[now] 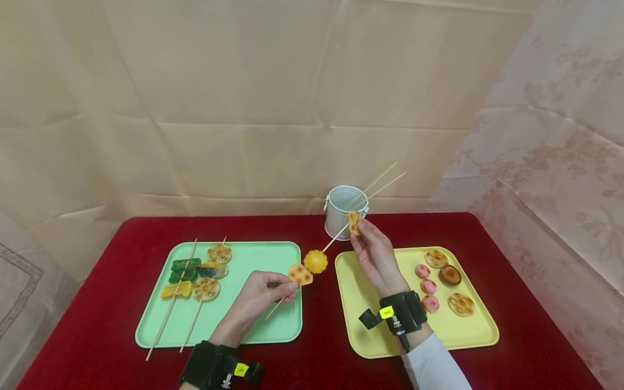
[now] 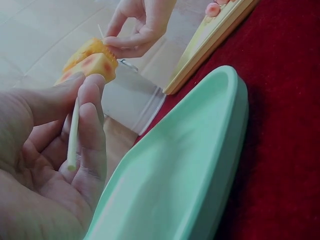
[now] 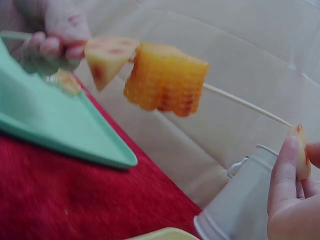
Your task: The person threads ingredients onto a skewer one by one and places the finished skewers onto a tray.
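My left hand [image 1: 263,297] grips a thin wooden skewer [image 1: 336,236] near its lower end, the stick slanting up to the right. Threaded on it are a pale wedge with brown spots [image 1: 299,274], right at the left fingertips, and a yellow piece of corn [image 3: 167,80]. At the skewer's tip my right hand [image 1: 377,257] pinches a small browned slice, probably lotus root [image 1: 354,222], between thumb and fingers. In the right wrist view the tip meets the face of this slice [image 3: 299,150]. The skewer's blunt end [image 2: 72,165] sticks out below the left fingers.
A green tray [image 1: 253,254] on the left holds two loaded skewers [image 1: 168,314]. On the right, a yellow tray [image 1: 358,336] bears pink rounds [image 1: 428,287], a brown mushroom cap [image 1: 449,275] and two browned slices [image 1: 460,304]. Behind stands a white bucket [image 1: 336,216] with two bare skewers [image 1: 385,184].
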A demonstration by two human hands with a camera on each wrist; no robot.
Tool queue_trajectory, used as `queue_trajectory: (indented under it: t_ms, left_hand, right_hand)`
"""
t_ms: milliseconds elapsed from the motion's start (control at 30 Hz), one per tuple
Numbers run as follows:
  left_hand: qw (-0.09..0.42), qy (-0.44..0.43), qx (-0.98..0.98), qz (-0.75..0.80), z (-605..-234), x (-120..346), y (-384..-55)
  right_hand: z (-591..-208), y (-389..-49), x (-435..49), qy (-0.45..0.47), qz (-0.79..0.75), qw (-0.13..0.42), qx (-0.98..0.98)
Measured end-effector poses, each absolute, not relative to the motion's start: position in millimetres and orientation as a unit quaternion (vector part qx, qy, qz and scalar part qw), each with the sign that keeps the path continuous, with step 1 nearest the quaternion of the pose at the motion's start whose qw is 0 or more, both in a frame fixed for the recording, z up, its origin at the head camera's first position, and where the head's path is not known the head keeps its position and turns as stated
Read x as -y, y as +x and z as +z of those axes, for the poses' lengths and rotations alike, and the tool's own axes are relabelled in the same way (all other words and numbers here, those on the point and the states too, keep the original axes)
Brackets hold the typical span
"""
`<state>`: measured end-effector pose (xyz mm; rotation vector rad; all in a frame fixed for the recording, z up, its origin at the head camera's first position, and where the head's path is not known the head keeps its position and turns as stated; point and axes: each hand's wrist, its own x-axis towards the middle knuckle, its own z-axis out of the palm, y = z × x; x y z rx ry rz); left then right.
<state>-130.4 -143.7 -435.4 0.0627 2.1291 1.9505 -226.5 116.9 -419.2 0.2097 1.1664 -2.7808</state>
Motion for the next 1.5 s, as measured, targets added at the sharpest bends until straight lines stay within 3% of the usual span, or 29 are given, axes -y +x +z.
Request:
queue_trajectory:
  t_ms: [367, 1067, 1500]
  left_hand:
    - [0.128, 0.031, -0.728, 0.672, -435, 148, -128]
    - [0.126, 0.044, -0.733, 0.666, -440, 143, -128]
    - [0.119, 0.022, -0.737, 0.665, -435, 137, -129]
  right_hand:
    - [-414, -228, -121, 0.018, -0.858, -0.022, -0.512]
    - [-408, -229, -126, 0.034, -0.851, -0.007, -0.524]
    - [-409, -217, -115, 0.003, -0.828, 0.029, -0.560]
